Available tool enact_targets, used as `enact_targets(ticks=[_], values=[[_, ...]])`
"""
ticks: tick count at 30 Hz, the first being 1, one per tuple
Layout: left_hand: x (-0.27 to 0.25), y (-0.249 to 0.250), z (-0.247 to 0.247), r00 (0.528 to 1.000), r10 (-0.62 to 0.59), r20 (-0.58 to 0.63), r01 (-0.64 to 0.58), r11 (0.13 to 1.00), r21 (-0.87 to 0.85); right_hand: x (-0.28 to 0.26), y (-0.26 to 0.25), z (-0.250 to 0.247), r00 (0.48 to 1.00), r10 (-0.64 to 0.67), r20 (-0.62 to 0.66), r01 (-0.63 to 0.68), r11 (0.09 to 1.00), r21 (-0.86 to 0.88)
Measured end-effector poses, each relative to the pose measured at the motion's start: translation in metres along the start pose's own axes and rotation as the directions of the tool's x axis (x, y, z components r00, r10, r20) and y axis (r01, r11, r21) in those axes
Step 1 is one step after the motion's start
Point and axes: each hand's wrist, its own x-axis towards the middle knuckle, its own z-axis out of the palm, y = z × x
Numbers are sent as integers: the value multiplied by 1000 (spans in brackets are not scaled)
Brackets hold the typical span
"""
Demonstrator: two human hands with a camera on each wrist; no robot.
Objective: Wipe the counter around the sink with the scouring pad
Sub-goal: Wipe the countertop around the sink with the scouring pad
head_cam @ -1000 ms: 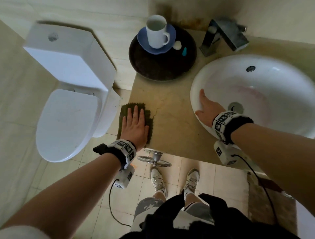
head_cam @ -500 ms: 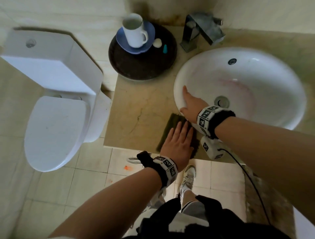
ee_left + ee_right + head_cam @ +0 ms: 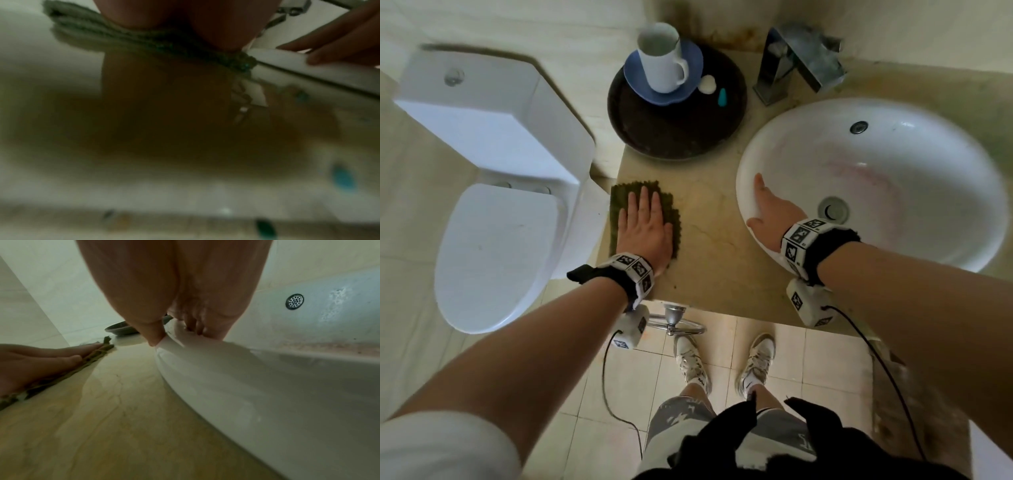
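Note:
A dark green scouring pad [image 3: 619,198] lies flat at the left edge of the beige stone counter [image 3: 709,246]. My left hand [image 3: 645,226] presses on it with straight fingers, palm down. In the left wrist view the pad [image 3: 86,30] shows under the heel of that hand. The white oval sink [image 3: 876,178] sits at the right. My right hand [image 3: 767,209] rests on the sink's left rim, thumb on the outside; in the right wrist view its fingers [image 3: 193,321] lie over the rim into the basin. The pad [image 3: 96,353] appears at the left of that view too.
A dark round tray [image 3: 678,133] at the back holds a blue saucer [image 3: 664,85] with a white mug [image 3: 662,56]. A metal faucet [image 3: 798,60] stands behind the sink. A white toilet [image 3: 496,205] adjoins the counter's left edge. A wet streak marks the counter [image 3: 107,382].
My left hand slid the pad from beside the sink rim back to the counter's left edge. The right hand stayed on the sink rim.

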Motion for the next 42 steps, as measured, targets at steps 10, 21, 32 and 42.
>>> enact_targets(ticks=[10, 21, 32, 42], values=[[-59, 101, 30, 877, 460, 138, -474, 875, 95, -3, -2, -1, 1000, 8, -22, -8, 1000, -22], [-20, -11, 6, 980, 189, 70, -194, 979, 70, -7, -2, -2, 1000, 15, 8, -15, 999, -28], [-64, 35, 21, 924, 337, 179, -358, 928, 101, -8, -6, -5, 1000, 16, 27, -16, 1000, -13], [42, 38, -15, 888, 437, 144, -452, 886, 101, -7, -5, -1, 1000, 14, 0, -14, 1000, 6]])
